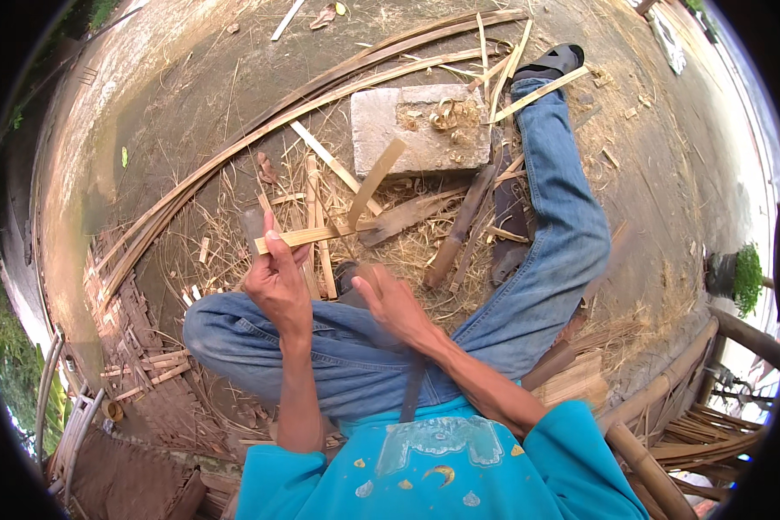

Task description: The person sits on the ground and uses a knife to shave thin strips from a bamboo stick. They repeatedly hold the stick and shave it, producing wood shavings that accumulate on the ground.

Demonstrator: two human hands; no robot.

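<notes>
Your left hand is closed around the near end of a split bamboo strip, held level above your knees with one sliver bent up toward the far concrete block, while your right hand, blurred, appears open just beside it.

bamboo strip: pale, flat, level, pinched at nine o'clock end
split end: sliver bending up toward one o'clock
</notes>
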